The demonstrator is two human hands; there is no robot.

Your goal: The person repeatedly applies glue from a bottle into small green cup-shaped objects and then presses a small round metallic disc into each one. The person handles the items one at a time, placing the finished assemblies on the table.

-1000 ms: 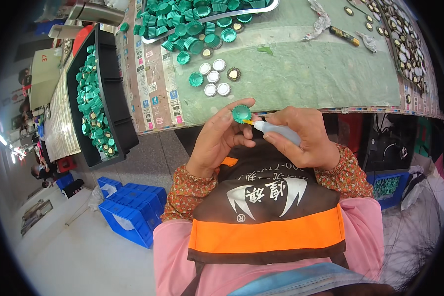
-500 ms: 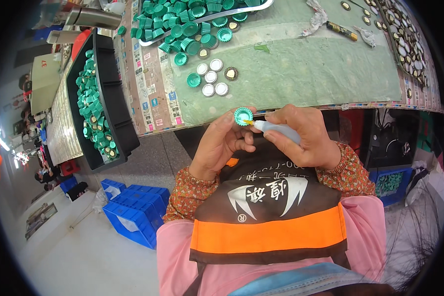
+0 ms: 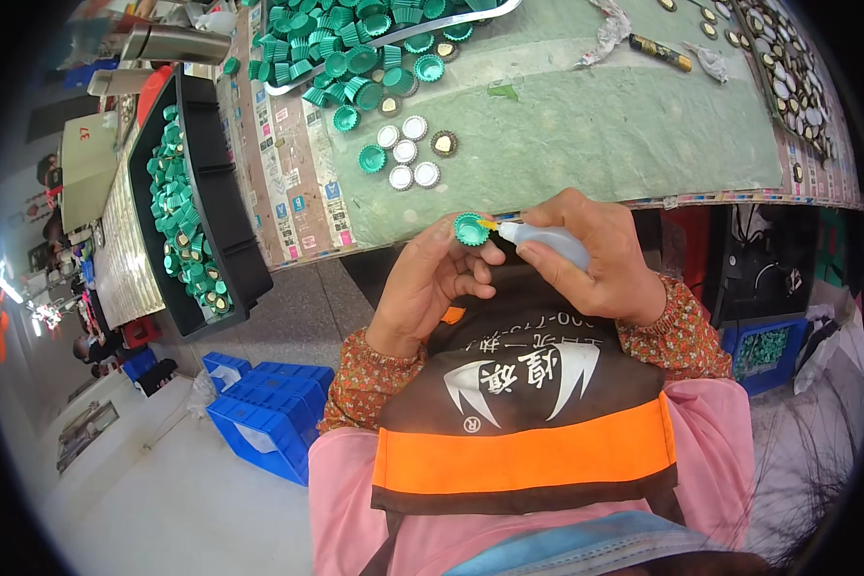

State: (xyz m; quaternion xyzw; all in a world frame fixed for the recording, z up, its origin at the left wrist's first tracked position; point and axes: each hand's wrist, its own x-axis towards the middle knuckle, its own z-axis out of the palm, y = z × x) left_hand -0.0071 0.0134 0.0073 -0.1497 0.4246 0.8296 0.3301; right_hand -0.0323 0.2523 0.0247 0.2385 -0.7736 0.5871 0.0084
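Note:
Between thumb and fingers, my left hand point(image 3: 420, 274) pinches a small green fluted cup point(image 3: 469, 230), its hollow side facing up. My right hand point(image 3: 595, 259) grips a translucent squeeze bottle point(image 3: 555, 246) with a narrow yellow tip. That tip reaches over the cup's right edge; whether it touches is too small to tell. Both hands are just off the table's near edge. Beyond them on the green table covering point(image 3: 547, 144) lie several round pieces with white faces point(image 3: 405, 152), a loose green cup point(image 3: 372, 158) and a brown-rimmed cap point(image 3: 444, 143).
Green cups fill a white-rimmed tray point(image 3: 451, 21) at the back. A black bin point(image 3: 226, 202) of green cups stands left. A tray of white-and-dark caps point(image 3: 787, 77) lies far right, near a black-and-gold tube point(image 3: 660, 53). Blue crates point(image 3: 271, 413) sit on the floor.
The bottle's tip has drawn back from the cup's inside to its right edge. My left hand still holds the cup in nearly the same place.

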